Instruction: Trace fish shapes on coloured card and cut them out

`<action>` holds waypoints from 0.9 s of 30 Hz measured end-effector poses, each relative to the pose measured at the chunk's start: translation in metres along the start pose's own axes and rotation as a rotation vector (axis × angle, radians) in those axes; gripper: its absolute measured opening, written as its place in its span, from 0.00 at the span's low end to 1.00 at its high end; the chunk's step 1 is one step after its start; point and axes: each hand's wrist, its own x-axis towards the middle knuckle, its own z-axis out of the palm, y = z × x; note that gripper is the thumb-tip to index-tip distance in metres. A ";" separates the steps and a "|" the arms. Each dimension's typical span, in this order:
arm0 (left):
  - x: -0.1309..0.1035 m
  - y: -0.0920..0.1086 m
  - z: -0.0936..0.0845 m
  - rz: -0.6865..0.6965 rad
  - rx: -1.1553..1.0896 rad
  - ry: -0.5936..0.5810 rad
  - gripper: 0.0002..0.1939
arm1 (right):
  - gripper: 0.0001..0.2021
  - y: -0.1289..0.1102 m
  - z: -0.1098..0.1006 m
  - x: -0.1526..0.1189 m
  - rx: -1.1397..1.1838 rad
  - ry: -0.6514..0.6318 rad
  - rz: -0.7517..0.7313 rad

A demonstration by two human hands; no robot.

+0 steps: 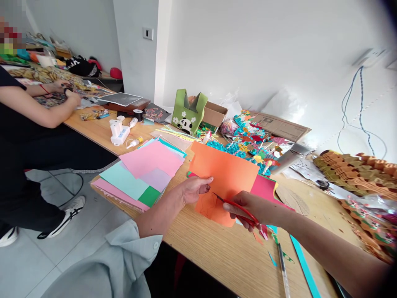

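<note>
An orange sheet of paper (pixel 229 165) is held up over the wooden table, with faint drawn outlines on its lower left part. My left hand (pixel 196 188) pinches the sheet's left edge between thumb and fingers. In my right hand (pixel 243 207) is a pair of scissors with red handles (pixel 249 217), fingers wrapped round the grips. Its dark blade tips point left and lie against the orange paper near the drawn lines. Behind the sheet, a crimson sheet (pixel 263 188) lies on the table.
Stacked coloured paper (pixel 151 163) lies left of my hands. Glue bottles (pixel 134 142), a white power strip (pixel 119 133) and a green panda bag (pixel 189 114) stand farther back. A pen (pixel 283 269) and teal strip (pixel 305 265) lie at right. Another person's arm (pixel 46 111) works at left.
</note>
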 end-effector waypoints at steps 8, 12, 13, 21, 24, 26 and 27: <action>-0.001 0.001 0.001 -0.007 -0.003 0.015 0.19 | 0.32 0.008 -0.001 0.001 -0.011 -0.002 -0.082; 0.000 0.000 0.001 -0.006 0.004 0.022 0.20 | 0.32 0.006 -0.002 0.001 -0.029 -0.016 -0.081; 0.000 0.000 0.001 -0.011 0.010 0.024 0.19 | 0.32 0.005 -0.002 0.001 -0.037 -0.018 -0.072; -0.002 0.002 0.001 -0.077 0.053 0.030 0.20 | 0.33 0.001 -0.002 0.003 -0.102 -0.027 -0.029; -0.003 0.003 0.002 -0.089 0.060 0.031 0.20 | 0.33 0.000 -0.002 0.004 -0.103 -0.036 -0.045; -0.003 0.003 0.003 -0.097 0.065 0.037 0.20 | 0.33 0.000 -0.001 0.005 -0.094 -0.042 -0.054; -0.003 0.003 0.003 -0.102 0.068 0.040 0.21 | 0.32 0.000 0.000 0.005 -0.089 -0.043 -0.058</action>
